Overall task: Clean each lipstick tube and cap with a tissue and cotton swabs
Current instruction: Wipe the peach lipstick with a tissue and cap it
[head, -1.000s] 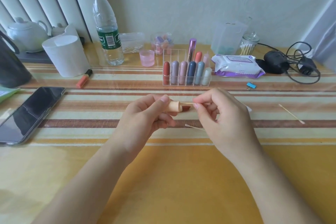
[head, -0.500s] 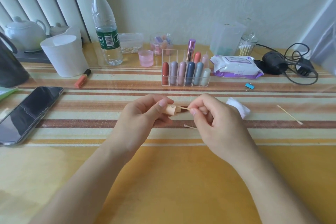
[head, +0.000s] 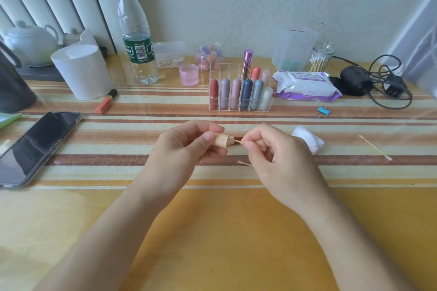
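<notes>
Left hand [head: 182, 151]: thumb and fingers curled round beige tube [head: 221, 140], held level above striped cloth [head: 113, 149], open end toward right.
Right hand [head: 276, 160]: thumb and forefinger pinch swab [head: 237, 141], tip at tube mouth.
Change from 1 s ago: right hand shifted slightly left, tissue [head: 307, 139] behind it now exposed.
Spare swab [head: 374, 147] on cloth, well right, unmoved.

Base of lipstick tube [head: 221, 140] hidden inside left hand [head: 186, 149] grip — swab [head: 237, 141] shaft mostly buried in right hand [head: 279, 158]. Near the left edge of the desk [head: 236, 231], phone [head: 35, 146] cropped by frame. Print on wipes pack [head: 305, 87] unreadable.
</notes>
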